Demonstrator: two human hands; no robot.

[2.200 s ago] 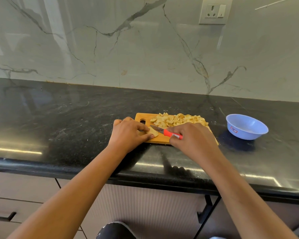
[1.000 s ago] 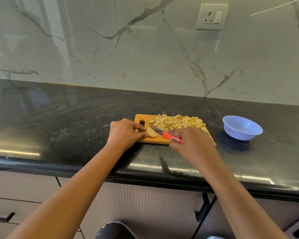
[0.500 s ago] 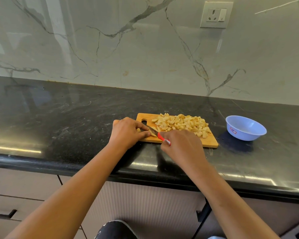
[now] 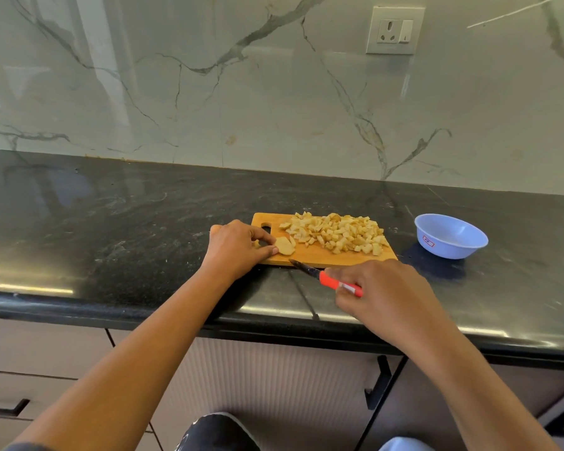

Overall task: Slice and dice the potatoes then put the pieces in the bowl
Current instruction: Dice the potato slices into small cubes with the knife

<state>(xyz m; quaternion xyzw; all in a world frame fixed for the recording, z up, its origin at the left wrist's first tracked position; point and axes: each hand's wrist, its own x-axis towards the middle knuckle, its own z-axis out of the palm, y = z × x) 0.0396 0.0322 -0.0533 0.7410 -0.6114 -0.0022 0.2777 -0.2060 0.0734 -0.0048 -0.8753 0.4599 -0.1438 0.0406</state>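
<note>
Potato slice (image 4: 284, 245) pinched by L hand (image 4: 238, 247) on board (image 4: 323, 257), R hand (image 4: 385, 294) gripping knife (image 4: 327, 279)

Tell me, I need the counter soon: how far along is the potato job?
Done: most potato lies in a diced pile on the cutting board. In hand: the left hand pinches a potato slice; the right hand holds the knife, off the slice. Left: dice it, then move everything to the bowl, which shows no pieces.
</note>
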